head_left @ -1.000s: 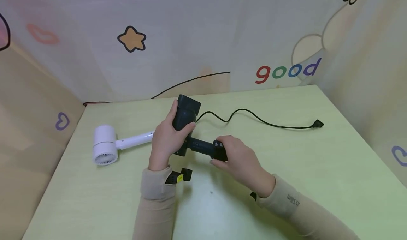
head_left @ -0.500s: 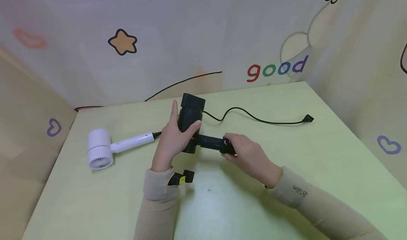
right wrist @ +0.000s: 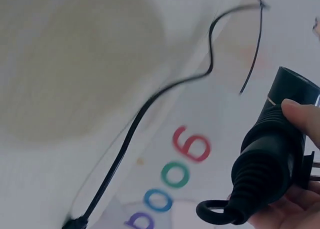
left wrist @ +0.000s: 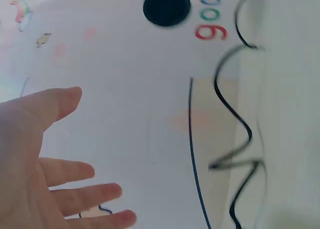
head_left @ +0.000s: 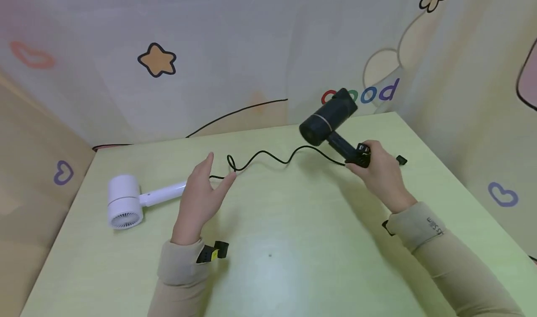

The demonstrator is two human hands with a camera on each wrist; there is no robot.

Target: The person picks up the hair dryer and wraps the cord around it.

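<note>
My right hand (head_left: 383, 177) grips the handle end of a dark hair dryer (head_left: 329, 116), lifted over the table's back right. Its barrel tilts up to the right. The right wrist view shows the ribbed handle end, a short cord loop (right wrist: 211, 212) and part of what looks like a pronged plug beside the handle. My left hand (head_left: 199, 200) holds nothing; its thumb and fingers are spread in the left wrist view. It hovers by the handle end of a white hair dryer (head_left: 126, 200) lying at the left, and hides that end in the head view.
A thin black cord (head_left: 268, 155) runs in waves across the table (head_left: 268, 279) from the white dryer, with a small loop near my left hand. Its plug (head_left: 402, 160) lies at the right, beyond my right hand. A printed curtain (head_left: 226, 51) stands behind the table.
My left hand has let go of the dark dryer's barrel and drawn back left. My right hand has carried the dryer up and to the right, turning its barrel.
</note>
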